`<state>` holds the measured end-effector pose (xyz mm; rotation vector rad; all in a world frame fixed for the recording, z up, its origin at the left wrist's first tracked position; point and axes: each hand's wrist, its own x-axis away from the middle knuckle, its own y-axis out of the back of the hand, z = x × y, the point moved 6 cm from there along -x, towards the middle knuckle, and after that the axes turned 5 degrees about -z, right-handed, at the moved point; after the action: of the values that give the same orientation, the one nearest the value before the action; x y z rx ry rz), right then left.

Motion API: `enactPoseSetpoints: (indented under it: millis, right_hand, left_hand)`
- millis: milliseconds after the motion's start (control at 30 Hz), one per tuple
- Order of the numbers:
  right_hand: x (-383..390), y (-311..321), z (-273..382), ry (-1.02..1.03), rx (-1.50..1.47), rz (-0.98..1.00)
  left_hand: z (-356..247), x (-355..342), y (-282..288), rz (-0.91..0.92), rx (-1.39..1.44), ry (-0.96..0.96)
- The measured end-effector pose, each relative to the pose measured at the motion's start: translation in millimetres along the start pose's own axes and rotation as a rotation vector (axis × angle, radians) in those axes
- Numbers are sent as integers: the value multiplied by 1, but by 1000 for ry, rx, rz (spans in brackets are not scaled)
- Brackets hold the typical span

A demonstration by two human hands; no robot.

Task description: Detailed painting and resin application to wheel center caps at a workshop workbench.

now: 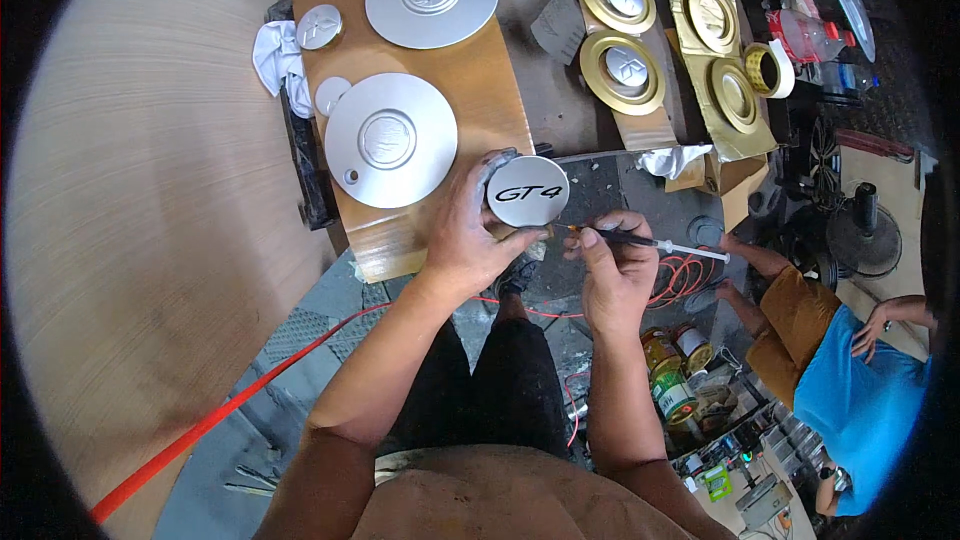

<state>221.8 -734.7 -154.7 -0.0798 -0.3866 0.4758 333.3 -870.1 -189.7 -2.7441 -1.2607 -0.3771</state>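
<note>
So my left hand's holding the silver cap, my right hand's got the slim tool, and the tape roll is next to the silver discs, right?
Not quite: the head view shows the tape roll next to the gold discs. Your left hand does hold the silver cap, your right hand the slim tool.

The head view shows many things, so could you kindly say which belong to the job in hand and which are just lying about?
In the job, apparently:
silver cap with black lettering, in the left hand
slim black-and-white tool, in the right hand

Lying about, apparently:
red hose
red-capped plastic bottle
tape roll
white cloth
</note>
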Motion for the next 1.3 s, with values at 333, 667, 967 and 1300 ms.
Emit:
enactPoseSetpoints:
  millis: [333, 667, 967, 1300]
  right_hand:
    - [4, 1, 4, -29, -11, 6]
    - [0, 31, 9, 109, 1015, 668]
    - [12, 23, 13, 198, 1097, 761]
    - [-24, 64, 1, -196, 186, 153]
  left_hand:
    - [8, 0, -1, -25, 34, -44]
    - [-79, 15, -21, 604, -345, -391]
    - [-77, 16, -35, 706, -386, -272]
    - [-50, 4, -10, 299, -200, -225]
